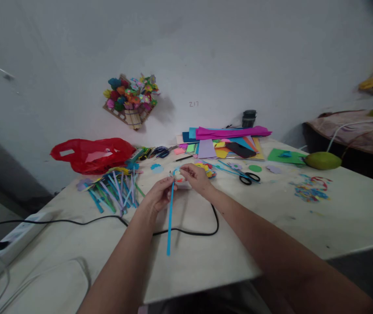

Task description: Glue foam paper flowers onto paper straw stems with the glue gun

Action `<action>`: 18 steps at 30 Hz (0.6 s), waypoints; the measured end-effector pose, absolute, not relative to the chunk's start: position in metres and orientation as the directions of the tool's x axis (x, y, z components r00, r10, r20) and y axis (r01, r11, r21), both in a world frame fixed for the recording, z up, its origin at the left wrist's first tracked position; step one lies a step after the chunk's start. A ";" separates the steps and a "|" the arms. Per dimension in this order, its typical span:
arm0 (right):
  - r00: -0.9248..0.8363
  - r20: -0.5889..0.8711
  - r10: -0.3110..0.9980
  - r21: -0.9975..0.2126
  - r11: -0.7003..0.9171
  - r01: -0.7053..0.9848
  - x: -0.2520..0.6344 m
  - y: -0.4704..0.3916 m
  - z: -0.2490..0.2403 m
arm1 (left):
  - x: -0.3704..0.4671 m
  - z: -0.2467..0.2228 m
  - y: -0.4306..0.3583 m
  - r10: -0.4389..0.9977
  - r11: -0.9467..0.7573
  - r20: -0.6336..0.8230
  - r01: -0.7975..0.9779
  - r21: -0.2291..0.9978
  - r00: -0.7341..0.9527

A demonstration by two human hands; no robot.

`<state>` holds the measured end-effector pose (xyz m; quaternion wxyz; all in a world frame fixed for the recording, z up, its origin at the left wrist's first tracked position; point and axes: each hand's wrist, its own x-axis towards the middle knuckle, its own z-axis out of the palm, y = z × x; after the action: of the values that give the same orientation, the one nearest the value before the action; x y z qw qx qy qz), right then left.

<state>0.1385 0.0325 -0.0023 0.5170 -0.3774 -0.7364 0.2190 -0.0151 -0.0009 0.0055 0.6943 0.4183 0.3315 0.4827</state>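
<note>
My left hand (pixel 161 192) is closed on a long, thin blue strip (pixel 170 222), which hangs down toward the table's front. At the strip's top, my right hand (pixel 198 178) pinches a small pale piece whose kind I cannot make out. The fingers of both hands nearly meet there and partly cover it. Just below them lies a white object (pixel 183 186), mostly hidden, close to a black cord (pixel 202 234). Yellow and red paper flowers (pixel 208 169) lie right behind my right hand. A light-blue scalloped cutout (pixel 157 168) is beyond my left hand.
Left of my hands lie many coloured flower stems (pixel 114 192) and a red plastic bag (pixel 95 155). Black-handled scissors (pixel 249 178), coloured sheets (pixel 208 149), a green mango-like object (pixel 323 160) and paper scraps (pixel 312 189) lie to the right. A power strip (pixel 16 231) sits at the left edge.
</note>
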 end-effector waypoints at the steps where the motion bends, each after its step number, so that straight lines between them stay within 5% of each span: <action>1: -0.157 0.587 0.794 -0.706 0.598 0.380 0.140 0.034 -0.003 | -0.017 0.006 0.000 0.961 0.162 -0.051 -0.403 0.901 0.272; 8: -0.221 0.502 0.836 -0.356 0.433 0.828 0.148 0.031 -0.003 | -0.030 0.009 0.012 0.987 0.159 -0.152 -0.521 0.839 0.057; 13: -0.411 0.374 0.831 -0.118 0.482 0.868 0.140 0.025 -0.007 | -0.033 0.007 0.015 0.990 0.135 -0.140 -0.507 0.851 0.028; 18: -0.453 0.353 0.819 -0.051 0.500 0.864 0.130 0.022 -0.013 | -0.030 0.008 0.012 0.993 0.080 -0.108 -0.453 0.888 -0.037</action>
<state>0.1299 0.0223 -0.0130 0.1680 -0.4952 -0.8497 -0.0681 -0.0298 0.0115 0.0082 0.6103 0.3305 0.4091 0.5924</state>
